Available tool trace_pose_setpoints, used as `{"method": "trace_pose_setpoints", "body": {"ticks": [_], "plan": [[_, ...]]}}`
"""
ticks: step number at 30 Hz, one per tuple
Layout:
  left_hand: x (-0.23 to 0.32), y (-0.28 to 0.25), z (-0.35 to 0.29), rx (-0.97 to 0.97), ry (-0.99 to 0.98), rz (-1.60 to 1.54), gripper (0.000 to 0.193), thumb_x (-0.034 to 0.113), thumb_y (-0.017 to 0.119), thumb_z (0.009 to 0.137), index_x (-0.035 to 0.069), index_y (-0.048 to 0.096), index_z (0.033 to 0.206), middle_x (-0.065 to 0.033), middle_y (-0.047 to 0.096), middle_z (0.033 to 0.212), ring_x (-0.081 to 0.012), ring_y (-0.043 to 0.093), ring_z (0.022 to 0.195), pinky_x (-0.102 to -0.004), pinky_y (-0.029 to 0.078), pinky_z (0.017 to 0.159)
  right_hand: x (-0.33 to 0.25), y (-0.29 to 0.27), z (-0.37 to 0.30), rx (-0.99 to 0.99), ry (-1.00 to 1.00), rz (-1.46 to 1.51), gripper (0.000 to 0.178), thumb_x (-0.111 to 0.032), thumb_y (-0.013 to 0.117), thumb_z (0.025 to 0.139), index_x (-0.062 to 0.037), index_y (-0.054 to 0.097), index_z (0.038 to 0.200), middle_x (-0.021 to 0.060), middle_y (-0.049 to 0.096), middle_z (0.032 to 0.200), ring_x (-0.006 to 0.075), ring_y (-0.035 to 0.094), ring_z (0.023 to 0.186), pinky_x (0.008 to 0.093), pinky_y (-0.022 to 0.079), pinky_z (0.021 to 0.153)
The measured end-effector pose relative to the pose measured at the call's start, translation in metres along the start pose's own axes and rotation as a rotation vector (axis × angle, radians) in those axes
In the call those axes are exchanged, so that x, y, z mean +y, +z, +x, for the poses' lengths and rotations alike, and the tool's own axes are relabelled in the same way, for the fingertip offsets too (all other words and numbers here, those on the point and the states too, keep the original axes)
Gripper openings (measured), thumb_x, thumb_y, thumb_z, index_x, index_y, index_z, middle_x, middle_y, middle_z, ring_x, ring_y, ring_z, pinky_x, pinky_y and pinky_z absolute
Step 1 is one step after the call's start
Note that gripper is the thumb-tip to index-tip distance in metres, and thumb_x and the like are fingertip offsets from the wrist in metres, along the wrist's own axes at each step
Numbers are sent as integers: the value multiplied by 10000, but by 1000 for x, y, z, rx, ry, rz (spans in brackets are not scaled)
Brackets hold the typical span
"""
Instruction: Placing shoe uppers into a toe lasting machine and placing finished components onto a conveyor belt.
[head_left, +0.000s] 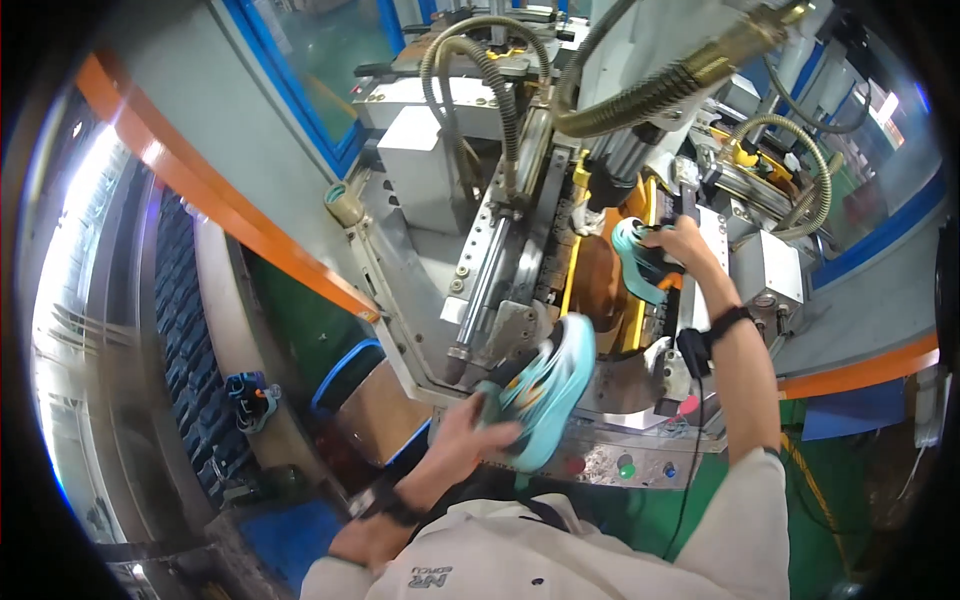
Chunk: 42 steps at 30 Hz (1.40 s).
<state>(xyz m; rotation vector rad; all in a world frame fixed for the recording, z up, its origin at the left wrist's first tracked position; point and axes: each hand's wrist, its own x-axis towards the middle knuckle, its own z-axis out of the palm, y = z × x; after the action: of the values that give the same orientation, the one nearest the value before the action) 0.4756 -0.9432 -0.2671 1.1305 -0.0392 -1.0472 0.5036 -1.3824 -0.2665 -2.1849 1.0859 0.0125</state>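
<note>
The person's pale shirt point(560, 565) is nearest, spread along the lower edge of the view. Just above it, a turquoise-and-white shoe point(553, 400) is tilted over the front edge of a metal machine point(620, 390), left of that edge's middle. The left hand point(468, 438) grips it, with fingers and thumb closed around its darker lower-left end. Further back on the machine, a second turquoise shoe point(640, 268) is at the right side of a brown hollow point(598, 275) lined by yellow plates point(634, 325). The right hand point(683, 243) has its fingers closed on this shoe's dark upper part; whether the shoe also rests on the machine cannot be told.

Dark bands circle both wrists, and a black cable point(690, 490) drops from the right one point(715, 335). Below the machine's front edge is a strip with a green button point(626, 467). A dark piston point(618, 170) stands above the hollow, and a thick ribbed hose point(690, 80) bends over the machine's back. Beyond its left edge, past an orange bar point(220, 215), a dark blue and orange shoe point(252, 400) lies on a conveyor point(230, 310). The floor point(625, 525) is green.
</note>
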Motion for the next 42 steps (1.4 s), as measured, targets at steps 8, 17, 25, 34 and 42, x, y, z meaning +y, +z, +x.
{"method": "trace_pose_setpoints", "body": {"ticks": [8, 17, 25, 34, 42], "plan": [[-30, -59, -186, 663, 310, -173, 530, -24, 683, 755, -61, 520, 1258, -129, 624, 1164, -204, 641, 1011, -320, 504, 918, -8, 158, 51, 475, -57, -214, 516, -285, 709, 792, -13, 405, 1109, 272, 667, 965, 439, 671, 919, 495, 548, 803], [-143, -21, -240, 1007, 382, -428, 381, 68, 610, 870, -19, 545, 1235, -64, 646, 1039, -155, 643, 878, -289, 535, 751, -37, 140, -157, 130, -695, 168, 187, -67, 606, 866, 14, 628, 1033, 185, 677, 986, 374, 652, 905, 414, 502, 784], [-180, 34, -258, 958, 238, -509, 390, 46, 657, 873, -93, 530, 1214, -85, 630, 1097, -137, 615, 982, -280, 491, 880, 73, 328, -260, -344, -1085, -5, 179, -43, 593, 846, -13, 613, 1021, 147, 608, 954, 314, 597, 892, 404, 487, 800], [-303, 12, -348, 1461, 432, -954, 261, 58, 681, 858, -39, 623, 1093, -86, 673, 992, -191, 676, 813, -321, 560, 755, 106, 379, -225, -330, -1226, -153, 272, -31, 582, 846, -34, 610, 1117, 164, 601, 1075, 360, 568, 1038, 423, 452, 912], [-443, -92, -474, 1836, 561, -1176, 254, 140, 757, 780, 9, 636, 960, -96, 651, 905, -230, 666, 766, -376, 542, 676, 31, 403, -229, -359, -1131, -92, 262, -114, 586, 917, -8, 612, 1156, 127, 656, 1042, 255, 634, 934, 346, 493, 840]]}}
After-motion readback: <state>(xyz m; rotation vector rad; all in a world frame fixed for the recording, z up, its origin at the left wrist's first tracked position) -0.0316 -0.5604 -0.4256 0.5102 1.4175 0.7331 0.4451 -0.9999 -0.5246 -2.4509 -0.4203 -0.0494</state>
